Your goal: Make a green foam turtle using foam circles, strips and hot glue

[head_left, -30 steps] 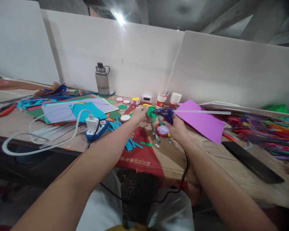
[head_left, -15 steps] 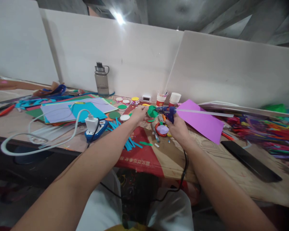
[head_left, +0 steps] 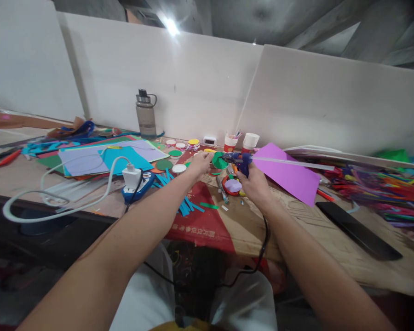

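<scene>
My left hand (head_left: 202, 164) is closed on the left edge of a round green paper piece (head_left: 219, 161), held up over the worktable. In my right hand (head_left: 253, 180) is a blue glue gun (head_left: 240, 161), my fingers wrapped round its handle. A long clear glue stick (head_left: 293, 162) sticks out of its back. The nozzle points left and is at the green piece; whether it touches cannot be made out. Below the hands lie a marker pen (head_left: 223, 189) and a red ring-shaped thing with a pale purple disc (head_left: 233, 185) on it.
Blue paper strips (head_left: 184, 207) and coloured sheets (head_left: 83, 158) lie to the left, near a power strip (head_left: 138, 186) with a white cable. A purple sheet (head_left: 286, 174), a black phone-like slab (head_left: 359, 230) and paper cups (head_left: 250, 141) are on the right. A water bottle (head_left: 146, 115) stands behind.
The green piece has tilted slightly between my hands. Both hands and the glue gun stay in nearly the same place.
</scene>
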The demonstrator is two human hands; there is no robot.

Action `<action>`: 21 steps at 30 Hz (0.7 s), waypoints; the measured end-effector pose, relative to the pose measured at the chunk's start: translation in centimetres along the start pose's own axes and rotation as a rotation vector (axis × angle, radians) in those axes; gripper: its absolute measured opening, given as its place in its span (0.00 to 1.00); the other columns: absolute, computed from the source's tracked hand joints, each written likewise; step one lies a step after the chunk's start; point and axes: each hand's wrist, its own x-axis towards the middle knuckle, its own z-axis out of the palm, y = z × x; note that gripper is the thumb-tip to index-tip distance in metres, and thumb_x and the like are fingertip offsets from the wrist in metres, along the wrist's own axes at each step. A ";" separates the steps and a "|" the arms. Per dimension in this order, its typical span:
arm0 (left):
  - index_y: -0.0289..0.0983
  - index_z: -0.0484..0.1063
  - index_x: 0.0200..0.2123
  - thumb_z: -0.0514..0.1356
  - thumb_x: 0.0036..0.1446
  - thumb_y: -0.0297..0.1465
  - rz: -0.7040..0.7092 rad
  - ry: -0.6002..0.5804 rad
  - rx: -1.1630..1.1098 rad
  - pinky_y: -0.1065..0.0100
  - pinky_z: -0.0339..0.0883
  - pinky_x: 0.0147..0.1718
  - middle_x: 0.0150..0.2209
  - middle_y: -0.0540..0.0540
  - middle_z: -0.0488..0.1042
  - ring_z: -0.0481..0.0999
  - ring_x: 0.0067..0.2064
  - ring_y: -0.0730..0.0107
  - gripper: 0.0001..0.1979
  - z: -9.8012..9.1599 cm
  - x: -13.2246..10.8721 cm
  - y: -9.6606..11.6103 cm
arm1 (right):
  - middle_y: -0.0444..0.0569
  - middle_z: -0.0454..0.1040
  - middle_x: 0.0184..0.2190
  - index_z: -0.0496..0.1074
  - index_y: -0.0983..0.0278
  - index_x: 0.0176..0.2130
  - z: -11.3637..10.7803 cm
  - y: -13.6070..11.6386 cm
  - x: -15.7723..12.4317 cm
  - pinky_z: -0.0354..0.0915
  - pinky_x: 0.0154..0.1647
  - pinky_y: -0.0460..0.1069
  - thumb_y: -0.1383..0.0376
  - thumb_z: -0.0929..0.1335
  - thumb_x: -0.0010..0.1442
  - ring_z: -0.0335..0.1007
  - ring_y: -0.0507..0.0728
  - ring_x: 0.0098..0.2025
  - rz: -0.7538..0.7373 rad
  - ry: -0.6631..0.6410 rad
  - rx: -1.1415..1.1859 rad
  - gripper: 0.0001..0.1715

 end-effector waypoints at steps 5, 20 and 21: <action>0.33 0.70 0.31 0.57 0.65 0.31 0.010 -0.022 0.014 0.65 0.78 0.32 0.26 0.48 0.75 0.76 0.26 0.73 0.10 -0.1 -0.1 0.3 | 0.59 0.78 0.42 0.70 0.66 0.50 -0.3 0.0 0.1 0.68 0.47 0.57 0.63 0.64 0.60 0.75 0.65 0.44 0.013 0.046 0.023 0.19; 0.35 0.70 0.31 0.54 0.65 0.31 0.008 -0.027 0.054 0.61 0.76 0.36 0.25 0.49 0.74 0.77 0.28 0.69 0.11 0.0 0.2 -0.3 | 0.60 0.78 0.45 0.68 0.66 0.54 0.0 -0.3 -0.1 0.67 0.50 0.58 0.62 0.65 0.60 0.74 0.66 0.46 -0.007 -0.030 0.000 0.22; 0.35 0.70 0.31 0.54 0.65 0.31 0.019 -0.013 0.052 0.61 0.76 0.35 0.25 0.50 0.74 0.77 0.28 0.69 0.11 -0.1 0.2 -0.3 | 0.60 0.78 0.45 0.68 0.66 0.54 0.0 -0.4 -0.2 0.67 0.50 0.58 0.63 0.65 0.60 0.74 0.65 0.47 -0.013 -0.044 0.003 0.22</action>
